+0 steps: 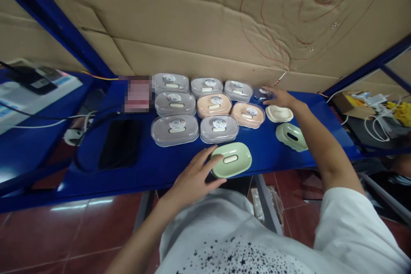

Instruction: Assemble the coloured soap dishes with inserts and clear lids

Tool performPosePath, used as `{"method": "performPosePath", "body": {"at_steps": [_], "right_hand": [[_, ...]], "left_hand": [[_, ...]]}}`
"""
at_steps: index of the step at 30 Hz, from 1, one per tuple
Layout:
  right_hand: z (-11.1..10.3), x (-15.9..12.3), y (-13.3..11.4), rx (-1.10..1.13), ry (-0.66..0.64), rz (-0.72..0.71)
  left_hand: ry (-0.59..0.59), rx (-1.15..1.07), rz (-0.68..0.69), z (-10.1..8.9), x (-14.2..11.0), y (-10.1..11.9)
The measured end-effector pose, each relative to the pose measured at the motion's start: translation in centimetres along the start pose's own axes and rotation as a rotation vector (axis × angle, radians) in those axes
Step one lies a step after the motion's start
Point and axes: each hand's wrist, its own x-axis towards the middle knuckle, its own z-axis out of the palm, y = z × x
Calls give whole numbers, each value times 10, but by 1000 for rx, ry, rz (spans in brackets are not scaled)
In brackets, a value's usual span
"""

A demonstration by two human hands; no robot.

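Note:
My left hand (194, 178) grips the near left edge of a pale green soap box (231, 160) lying on the blue table (154, 167). My right hand (278, 96) reaches to the far side and rests its fingers on a clear lid (260, 94). Next to that hand lie a cream tray (279, 113) and a green soap-box part (291, 136). Several closed soap boxes, grey (175, 129) and peach (214, 105), stand in rows at the middle of the table.
A black phone (119, 143) and a dark cable lie on the table's left side. Cardboard sheets (205, 21) line the wall behind. Another blue table with papers stands at left; boxes and cables sit at right.

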Motion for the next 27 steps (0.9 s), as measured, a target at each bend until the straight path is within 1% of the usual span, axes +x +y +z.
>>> {"method": "performPosePath", "body": {"at_steps": [2,4,6,7,9,11,12,13,14,16,17,19,21,23,27], "right_hand": [[-3,-3,5,8,49,6],[-7,-14,10,9,105,28],[-12,-34,9,3,190,40],[-13,-48,5,0,256,32],[-11,-86,-14,0,438,-24],[-1,-132,-45,23,610,-127],[6,-156,-65,47,633,-191],[16,-178,-85,85,610,-258],[26,-198,-105,124,557,-338],[47,-227,-141,212,453,-418],[56,-235,-156,248,404,-442],[70,-241,-175,296,329,-468],[78,-238,-185,312,263,-494],[80,-233,-187,313,227,-525],[82,-231,-184,269,234,-563]], "left_hand": [[0,-4,3,0,0,0],[2,-19,8,-1,1,0],[3,-38,4,-2,2,1],[1,-48,-1,-2,2,1],[-2,-74,-16,-3,3,2],[5,-104,-28,-3,3,1],[12,-117,-32,-3,3,1],[20,-129,-35,-2,3,0],[27,-137,-37,-1,3,0],[37,-150,-34,0,3,-1],[37,-153,-30,0,3,-1],[36,-152,-22,0,3,0],[35,-146,-17,-1,4,1],[33,-141,-11,-2,4,2],[23,-138,3,-2,5,2]]}}
